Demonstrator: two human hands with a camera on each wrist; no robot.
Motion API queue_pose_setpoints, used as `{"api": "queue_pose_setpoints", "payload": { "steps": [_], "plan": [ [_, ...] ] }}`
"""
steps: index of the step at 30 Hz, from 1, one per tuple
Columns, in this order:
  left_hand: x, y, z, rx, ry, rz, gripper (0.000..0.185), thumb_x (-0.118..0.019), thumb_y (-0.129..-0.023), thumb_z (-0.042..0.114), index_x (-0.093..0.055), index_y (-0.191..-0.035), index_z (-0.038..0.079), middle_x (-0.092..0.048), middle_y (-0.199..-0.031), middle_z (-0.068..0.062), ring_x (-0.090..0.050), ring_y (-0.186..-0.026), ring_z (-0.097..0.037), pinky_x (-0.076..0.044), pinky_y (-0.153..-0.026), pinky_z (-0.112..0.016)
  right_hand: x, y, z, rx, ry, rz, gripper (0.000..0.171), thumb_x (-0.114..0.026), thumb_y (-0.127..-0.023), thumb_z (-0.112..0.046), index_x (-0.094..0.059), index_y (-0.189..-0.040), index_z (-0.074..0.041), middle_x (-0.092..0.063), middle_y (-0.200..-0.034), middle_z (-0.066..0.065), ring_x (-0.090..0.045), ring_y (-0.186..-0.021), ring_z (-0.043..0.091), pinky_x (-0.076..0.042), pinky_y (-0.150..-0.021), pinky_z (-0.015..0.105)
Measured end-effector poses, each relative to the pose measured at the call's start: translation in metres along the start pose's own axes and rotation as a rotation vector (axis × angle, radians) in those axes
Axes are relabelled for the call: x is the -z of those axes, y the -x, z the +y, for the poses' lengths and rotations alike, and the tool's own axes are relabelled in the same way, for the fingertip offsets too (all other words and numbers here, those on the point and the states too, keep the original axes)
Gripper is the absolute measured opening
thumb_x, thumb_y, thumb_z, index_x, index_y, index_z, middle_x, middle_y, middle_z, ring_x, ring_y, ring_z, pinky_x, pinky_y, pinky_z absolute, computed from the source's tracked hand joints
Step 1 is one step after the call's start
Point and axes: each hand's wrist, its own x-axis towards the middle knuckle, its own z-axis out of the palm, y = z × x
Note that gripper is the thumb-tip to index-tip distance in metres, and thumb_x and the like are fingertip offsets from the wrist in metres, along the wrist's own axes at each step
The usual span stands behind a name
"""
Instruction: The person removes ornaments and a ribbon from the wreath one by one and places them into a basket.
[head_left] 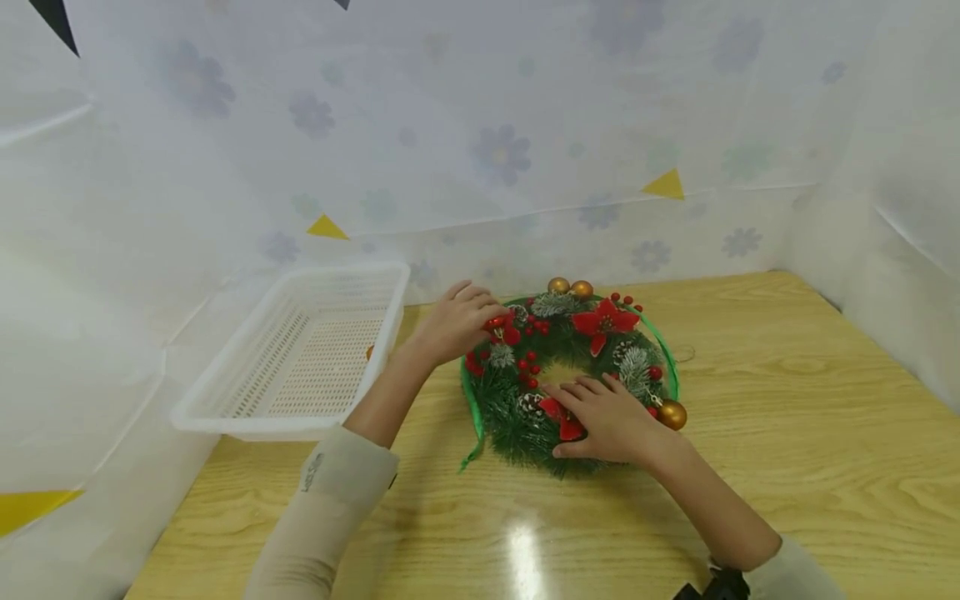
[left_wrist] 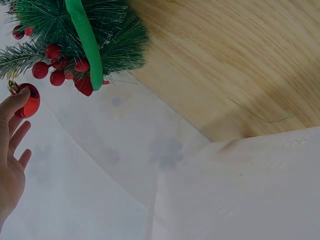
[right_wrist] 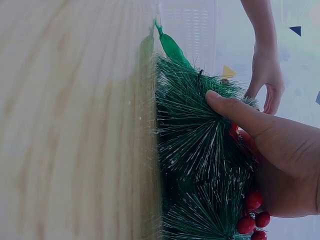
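A green pine wreath (head_left: pixel 517 429) with red berries, pinecones and red poinsettia flowers (head_left: pixel 606 321) lies on the wooden table. My left hand (head_left: pixel 456 323) is over its far left side, pinching a shiny red Christmas ball (left_wrist: pixel 31 102) between thumb and fingers. The ball's gold cap shows in the left wrist view. On the near part of the wreath rests my right hand (head_left: pixel 611 421), fingers extended over a red flower and thumb on the needles. A green ribbon (head_left: pixel 474 408) runs around the outer edge. One gold ball (head_left: pixel 672 414) hangs at the right, two more at the back.
A white perforated plastic basket (head_left: pixel 277 433) stands left of the wreath, with a small orange thing (head_left: pixel 370 353) partly hidden by its near wall. A thin wire loop (head_left: pixel 686 354) lies right of the wreath. White flowered sheeting (head_left: pixel 450 125) encloses the table (head_left: pixel 787 417).
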Motion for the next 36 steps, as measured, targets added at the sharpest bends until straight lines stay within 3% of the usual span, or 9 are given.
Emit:
{"api": "queue_pose_setpoints", "payload": {
  "steps": [9, 17, 25, 29, 36],
  "plan": [
    [0.01, 0.004, -0.001, 0.012, -0.005, 0.026, 0.036, -0.072, -0.08, 0.019, -0.063, -0.114, 0.01, -0.06, -0.114, -0.006, -0.047, -0.115, -0.025, -0.025, -0.106, -0.041, -0.002, -0.001, -0.002, -0.012, -0.006, -0.012, 0.083, -0.058, -0.079, -0.06, -0.035, -0.143, -0.012, -0.045, -0.133, 0.015, -0.037, -0.124, 0.036, -0.022, -0.099, 0.061],
    [0.015, 0.008, -0.007, -0.009, 0.01, 0.09, 0.041, -0.076, -0.077, 0.02, -0.063, -0.114, 0.009, -0.061, -0.11, -0.006, -0.048, -0.113, -0.025, -0.026, -0.105, -0.041, -0.005, -0.001, -0.002, -0.005, -0.006, -0.012, 0.082, -0.059, -0.079, -0.059, -0.035, -0.142, -0.011, -0.046, -0.133, 0.015, -0.037, -0.123, 0.036, -0.022, -0.099, 0.062],
    [0.024, 0.023, -0.019, 0.026, 0.023, 0.102, 0.041, -0.076, -0.077, 0.018, -0.062, -0.114, 0.008, -0.061, -0.11, -0.008, -0.047, -0.114, -0.027, -0.023, -0.107, -0.04, -0.004, -0.001, -0.001, -0.009, -0.005, -0.01, 0.082, -0.058, -0.079, -0.059, -0.036, -0.142, -0.011, -0.045, -0.133, 0.014, -0.037, -0.123, 0.036, -0.022, -0.099, 0.062],
    [0.03, 0.037, -0.029, 0.074, -0.007, 0.075, 0.042, -0.076, -0.077, 0.017, -0.062, -0.115, 0.008, -0.061, -0.111, -0.008, -0.047, -0.114, -0.027, -0.023, -0.107, -0.04, -0.004, 0.0, -0.001, -0.008, 0.002, -0.014, 0.083, -0.057, -0.08, -0.06, -0.035, -0.143, -0.011, -0.045, -0.133, 0.015, -0.036, -0.124, 0.036, -0.023, -0.099, 0.061],
    [0.037, 0.067, -0.047, 0.235, -0.056, -0.026, 0.041, -0.074, -0.079, 0.019, -0.061, -0.117, 0.009, -0.061, -0.112, -0.009, -0.046, -0.115, -0.028, -0.023, -0.106, -0.043, -0.002, -0.001, 0.0, -0.011, -0.016, -0.015, 0.082, -0.059, -0.079, -0.058, -0.035, -0.143, -0.012, -0.044, -0.134, 0.015, -0.036, -0.124, 0.037, -0.021, -0.1, 0.062]
  ]
}}
